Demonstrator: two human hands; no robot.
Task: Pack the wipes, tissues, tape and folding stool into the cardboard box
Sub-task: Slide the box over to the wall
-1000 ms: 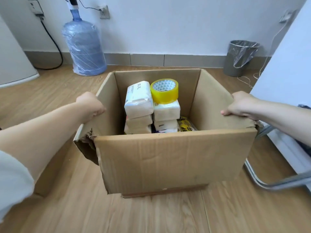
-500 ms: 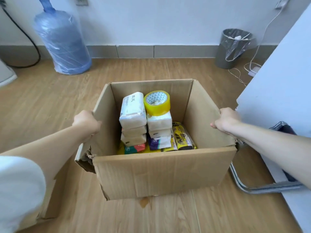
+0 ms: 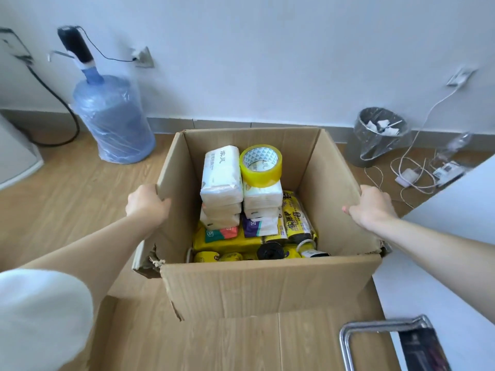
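Observation:
An open cardboard box [image 3: 267, 287] stands on the wooden floor. My left hand [image 3: 146, 203] grips its left flap and my right hand [image 3: 371, 206] grips its right flap. Inside, white tissue packs [image 3: 221, 172] are stacked at the back, with a yellow tape roll [image 3: 261, 165] lying on the right stack. Below them lie wipes packs [image 3: 222, 232] and yellow rolls with black print [image 3: 296, 219]. The folding stool [image 3: 388, 341], with a chrome tube frame, leans outside the box at the bottom right.
A blue water jug [image 3: 115, 121] with a pump stands by the wall at back left. A plastic-lined waste bin [image 3: 377, 136] and tangled white cables [image 3: 412, 175] lie at back right. A white surface [image 3: 455, 236] borders the right side.
The box has moved across the floor away from the wall area toward the white furniture, held by both hands; the view now looks deeper inside, and the stool frame appears nearer the bottom edge.

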